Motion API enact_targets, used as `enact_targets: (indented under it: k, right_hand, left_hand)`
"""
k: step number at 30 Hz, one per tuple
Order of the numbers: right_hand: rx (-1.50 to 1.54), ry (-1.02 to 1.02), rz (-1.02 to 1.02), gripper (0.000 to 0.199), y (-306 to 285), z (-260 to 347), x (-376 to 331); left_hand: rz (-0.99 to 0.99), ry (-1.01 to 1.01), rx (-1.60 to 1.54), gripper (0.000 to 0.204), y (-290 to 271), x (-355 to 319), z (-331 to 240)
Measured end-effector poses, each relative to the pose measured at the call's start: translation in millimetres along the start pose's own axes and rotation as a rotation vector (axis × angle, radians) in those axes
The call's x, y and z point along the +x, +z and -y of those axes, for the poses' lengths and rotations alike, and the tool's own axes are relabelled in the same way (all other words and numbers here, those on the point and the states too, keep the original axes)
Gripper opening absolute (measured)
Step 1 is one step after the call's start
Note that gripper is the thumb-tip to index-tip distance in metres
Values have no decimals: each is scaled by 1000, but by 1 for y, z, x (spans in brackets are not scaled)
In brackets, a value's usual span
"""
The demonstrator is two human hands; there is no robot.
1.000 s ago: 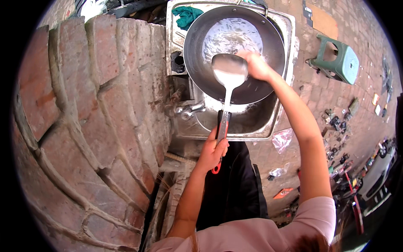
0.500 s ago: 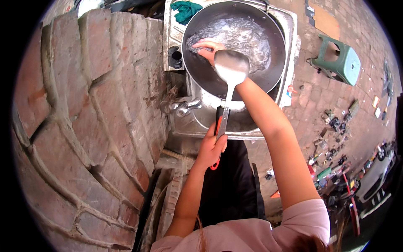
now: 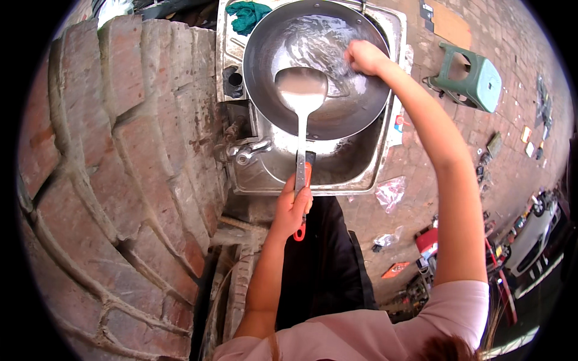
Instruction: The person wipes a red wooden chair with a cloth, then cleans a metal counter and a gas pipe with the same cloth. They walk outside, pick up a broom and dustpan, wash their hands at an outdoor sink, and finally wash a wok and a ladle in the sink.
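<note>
A large dark wok (image 3: pixel 257 72) rests over the metal sink (image 3: pixel 265 171), with shallow rippling water inside. My left hand (image 3: pixel 293 207) is closed around the wok's black and red handle together with the steel handle of a wok spatula (image 3: pixel 302 90). The spatula's broad blade sits above the near part of the wok. Inside the wok, at its right side, my right hand (image 3: pixel 365 58) is closed with fingers curled down. A blurred grey steel wool scrubber (image 3: pixel 347 67) shows partly beneath its fingers.
A faucet (image 3: pixel 250 150) juts over the sink's left side. A green cloth (image 3: pixel 247 17) lies at the far left corner. Brickwork (image 3: pixel 132 162) fills the left. On the paved ground to the right stand a green stool (image 3: pixel 472 78) and scattered litter, including a clear plastic bag (image 3: pixel 390 192).
My right hand has swept across the wok from the left side to the right. The left hand still grips both handles, and the spatula blade sits slightly lower relative to the wok.
</note>
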State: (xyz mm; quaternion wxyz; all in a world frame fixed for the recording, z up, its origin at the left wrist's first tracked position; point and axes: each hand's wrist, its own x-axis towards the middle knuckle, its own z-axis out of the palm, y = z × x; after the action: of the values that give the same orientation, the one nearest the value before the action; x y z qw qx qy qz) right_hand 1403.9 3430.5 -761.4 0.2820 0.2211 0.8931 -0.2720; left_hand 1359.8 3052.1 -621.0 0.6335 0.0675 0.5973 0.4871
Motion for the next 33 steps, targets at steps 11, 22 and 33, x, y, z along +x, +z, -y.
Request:
enact_targets:
  k: [11, 22, 33]
  right_hand:
    - [1239, 21, 478, 25, 54, 103, -72]
    - [-22, 25, -176, 20, 18, -1, -26]
    - [-527, -608, -521, 21, -66, 9, 39]
  left_hand:
    - [-43, -27, -5, 28, 18, -12, -28]
    - [-34, -21, -23, 21, 30, -13, -31]
    - [-40, -16, -73, 12, 35, -13, -26]
